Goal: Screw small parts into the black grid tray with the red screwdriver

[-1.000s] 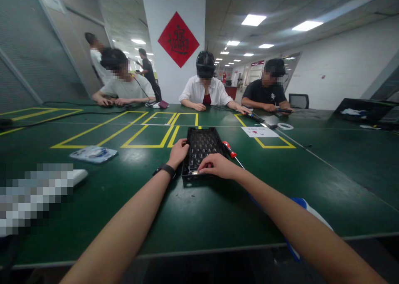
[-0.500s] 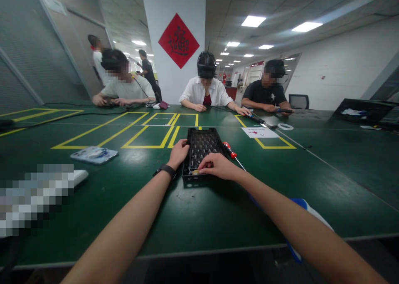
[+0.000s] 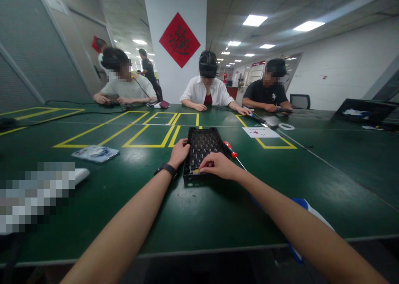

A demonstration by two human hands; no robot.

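Little has just changed: over the last 1 second both hands have kept their places on the case. The small strip inside its 6 o'clock end looked pale 1 second ago and now shows yellow. I judge that it has tilted slightly or caught the light differently, and that the work is fine fingering at 1 spot.

The case lies on the table straight ahead, open side up, with rows of small posts inside. Its long axis runs from 12 to 6 o'clock, the short near wall facing the person; nothing visible tells which end is its front.

The left hand is at the case's 9 o'clock side, fingers on the long wall; I cannot tell whether they pinch it or only rest there. The right hand comes over from 4 o'clock, thumb and finger tips close together just beside the strip; whether they are clamped on it I cannot tell.

Just beside the case at 3 o'clock lies a screwdriver, its red handle towards 11 and its shaft towards 5. A packet lies well apart at 9 o'clock, a paper at 2.
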